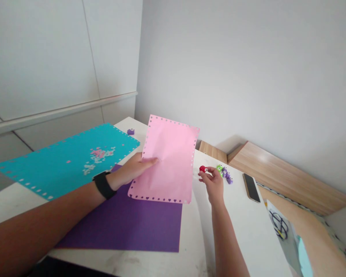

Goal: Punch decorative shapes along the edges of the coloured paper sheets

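My left hand (135, 168) grips the near left edge of a pink paper sheet (168, 159), held up above the table. Small heart-shaped holes run along the sheet's edges. My right hand (212, 182) pinches a small red craft punch (203, 169) in its fingertips, just right of the sheet. Several green and purple mini punches (225, 173) stand in a cluster beside my right fingers, apparently not touching them. Under my left forearm lie a teal paper sheet (60, 165) with punched edges and a purple paper sheet (132, 219).
Pink and white paper cut-outs (99, 157) lie on the teal sheet. A lone purple punch (130, 131) sits at the white table's (233, 215) far edge. A black phone (251, 187) lies right of my hand. A clear bag (281, 231) with dark loops hangs over the right edge, beside wooden panels (279, 173).
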`<state>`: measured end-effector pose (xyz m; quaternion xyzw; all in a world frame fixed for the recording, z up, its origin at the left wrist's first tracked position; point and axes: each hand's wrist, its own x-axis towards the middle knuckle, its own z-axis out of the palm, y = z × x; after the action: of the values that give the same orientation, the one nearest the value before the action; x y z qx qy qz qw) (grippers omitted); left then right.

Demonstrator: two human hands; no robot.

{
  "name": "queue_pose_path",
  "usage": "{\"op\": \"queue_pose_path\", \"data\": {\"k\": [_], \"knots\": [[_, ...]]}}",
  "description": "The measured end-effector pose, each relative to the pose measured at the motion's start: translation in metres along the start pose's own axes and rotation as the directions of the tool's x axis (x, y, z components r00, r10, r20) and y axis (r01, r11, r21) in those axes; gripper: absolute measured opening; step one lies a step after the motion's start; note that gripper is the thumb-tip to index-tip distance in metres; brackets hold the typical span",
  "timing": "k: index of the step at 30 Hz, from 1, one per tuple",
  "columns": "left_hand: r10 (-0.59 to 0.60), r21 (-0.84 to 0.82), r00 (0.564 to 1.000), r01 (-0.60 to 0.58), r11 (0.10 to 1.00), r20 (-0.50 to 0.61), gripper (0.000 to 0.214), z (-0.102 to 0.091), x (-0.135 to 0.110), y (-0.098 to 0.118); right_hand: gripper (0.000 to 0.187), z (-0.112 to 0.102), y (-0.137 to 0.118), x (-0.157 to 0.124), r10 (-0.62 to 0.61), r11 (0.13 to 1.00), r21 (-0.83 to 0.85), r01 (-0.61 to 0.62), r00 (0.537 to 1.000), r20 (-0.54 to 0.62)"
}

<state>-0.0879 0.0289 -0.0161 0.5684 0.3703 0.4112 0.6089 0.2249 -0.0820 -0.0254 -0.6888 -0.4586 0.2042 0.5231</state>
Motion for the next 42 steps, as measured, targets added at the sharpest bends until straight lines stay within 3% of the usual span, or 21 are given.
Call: {"op": "queue_pose_path", "data": {"k": [3, 5, 14, 27, 42], "knots": [[-0.001, 0.006, 1.000, 0.001, 1.000, 0.007, 0.046, 0.001, -0.002, 0.003, 0.040, 0.007, -0.012, -0.027, 0.041, 0.980, 0.193, -0.044, 0.999, 0.020], [-0.010, 0.001, 1.000, 0.010, 1.000, 0.004, 0.043, 0.003, -0.003, 0.004, 0.039, 0.010, -0.018, -0.038, 0.066, 0.972, 0.224, -0.073, 0.997, 0.036], [0.002, 0.084, 1.000, -0.004, 0.996, 0.023, 0.035, 0.004, -0.003, 0.008, 0.038, 0.010, -0.024, -0.052, 0.092, 0.990, 0.101, -0.096, 0.995, 0.044], [0.018, 0.126, 0.999, -0.022, 0.992, 0.032, 0.033, 0.003, -0.003, 0.005, 0.033, 0.009, -0.025, -0.056, 0.074, 0.996, 0.051, -0.078, 0.994, 0.079], [0.004, 0.144, 0.999, -0.009, 0.990, 0.032, 0.034, 0.001, -0.002, 0.003, 0.032, 0.009, -0.026, -0.058, 0.093, 0.990, 0.097, -0.103, 0.990, 0.106]]}}
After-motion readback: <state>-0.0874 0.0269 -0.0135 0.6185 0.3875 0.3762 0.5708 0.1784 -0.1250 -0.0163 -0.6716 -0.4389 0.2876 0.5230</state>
